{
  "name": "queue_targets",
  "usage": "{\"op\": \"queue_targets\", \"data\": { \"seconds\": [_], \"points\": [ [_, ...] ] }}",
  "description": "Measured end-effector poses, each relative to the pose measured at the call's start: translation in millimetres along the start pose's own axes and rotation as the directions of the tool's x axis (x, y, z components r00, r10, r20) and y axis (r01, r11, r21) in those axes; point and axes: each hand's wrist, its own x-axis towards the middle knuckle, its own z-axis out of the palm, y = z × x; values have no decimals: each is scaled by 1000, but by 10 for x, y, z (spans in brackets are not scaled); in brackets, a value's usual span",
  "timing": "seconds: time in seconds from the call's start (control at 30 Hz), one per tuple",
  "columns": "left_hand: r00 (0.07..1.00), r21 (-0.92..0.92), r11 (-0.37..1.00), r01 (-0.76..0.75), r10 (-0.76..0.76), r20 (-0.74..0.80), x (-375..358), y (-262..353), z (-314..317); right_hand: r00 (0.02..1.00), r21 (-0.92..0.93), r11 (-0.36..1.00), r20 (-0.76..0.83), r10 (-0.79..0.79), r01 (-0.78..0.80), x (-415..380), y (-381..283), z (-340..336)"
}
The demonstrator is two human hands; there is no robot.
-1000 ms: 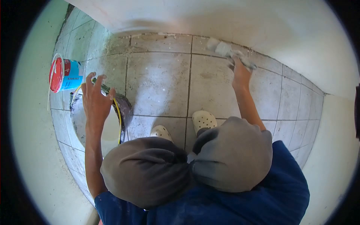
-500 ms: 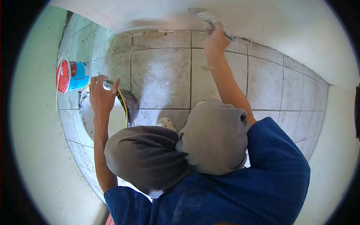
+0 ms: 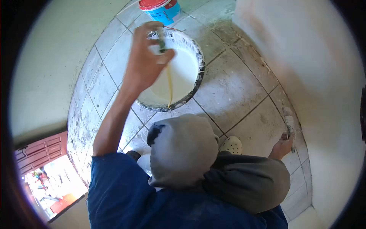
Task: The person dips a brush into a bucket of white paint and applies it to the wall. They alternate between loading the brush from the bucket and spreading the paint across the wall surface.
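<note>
My left hand [image 3: 145,59] is above a large black-rimmed bucket [image 3: 201,70] of white paint [image 3: 186,74]. Its fingers curl around the top of the bucket's handle [image 3: 170,89], whose yellow side runs down to the near rim. A dark green piece shows between thumb and fingers. Low on the right, my right hand [image 3: 283,147] is closed on a paintbrush [image 3: 289,123] smeared with white. The brush points away from me, over the floor tiles close to the right wall. Part of my right forearm is hidden behind my knee.
A smaller blue pail [image 3: 164,14] with a red lid stands beyond the bucket. Walls rise at left [image 3: 49,72] and right [image 3: 328,114]. My shoe [image 3: 231,145] rests on spattered tiles. Behind me at lower left is a red-brown door [image 3: 42,152] beside a bright opening.
My view has turned leftward, towards the bucket. My right hand has come away from the wall's lower part with the paintbrush, down beside my knee. My left hand stays at the bucket handle.
</note>
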Motion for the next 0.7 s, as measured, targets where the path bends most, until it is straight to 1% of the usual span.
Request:
{"op": "queue_targets", "data": {
  "seconds": [0.03,0.07,0.1,0.13,0.17,0.23,0.27,0.3,0.37,0.43,0.47,0.5,0.53,0.57,0.6,0.63,0.67,0.7],
  "points": [
    [999,-202,979,26,-34,-35,-40,-58,-140,998,161,985,4,56,-55,90,-28,43],
    [983,-343,926,158,-182,-38,-75,21,-288,994,323,940,7,111,-108,157,-170,88],
    [947,-482,832,274,-321,-16,-113,118,-435,986,471,869,11,166,-152,224,-311,136],
    [918,-567,748,345,-394,39,-137,90,-589,964,667,710,50,260,-226,294,-584,198],
    [901,-607,699,379,-427,72,-172,137,-678,936,822,498,113,334,-277,367,-809,258],
    [905,-721,564,401,-368,216,-225,-125,-892,936,753,561,230,267,-345,514,-1103,320],
    [883,-734,512,447,-383,271,-209,-144,-918,929,715,593,285,235,-370,568,-1284,287],
    [863,-743,461,485,-387,324,-184,-129,-940,913,691,597,328,242,-407,592,-1504,217],
    [751,-684,356,637,-484,448,-38,-86,-962,885,657,596,392,252,-461,594,-2042,51],
    [690,-658,297,692,-539,483,52,-80,-970,895,507,768,404,189,-391,512,-2374,-240],
    [616,-640,206,740,-590,522,97,-131,-981,918,369,907,395,46,-204,446,-2412,-382],
    [528,-604,114,789,-630,570,121,-255,-989,911,355,904,405,80,-237,348,-2609,-586],
    [498,-564,93,821,-602,625,119,-483,-995,903,340,901,415,113,-270,254,-2814,-789],
    [443,-525,49,850,-605,661,171,-470,-1002,844,476,727,463,272,-495,116,-3118,-1006],
    [372,-486,33,873,-690,621,242,-393,-982,838,579,610,434,331,-541,-28,-3344,-1233],
    [395,-490,-44,871,-531,750,247,-864,-866,824,672,480,415,386,-564,-157,-3517,-1453],
    [311,-462,-10,887,-727,612,299,-425,-870,834,713,447,384,396,-540,-296,-3634,-1703],
    [262,-394,23,919,-782,566,399,-160,-837,841,750,414,352,411,-516,-393,-3744,-1953]
  ]
}}
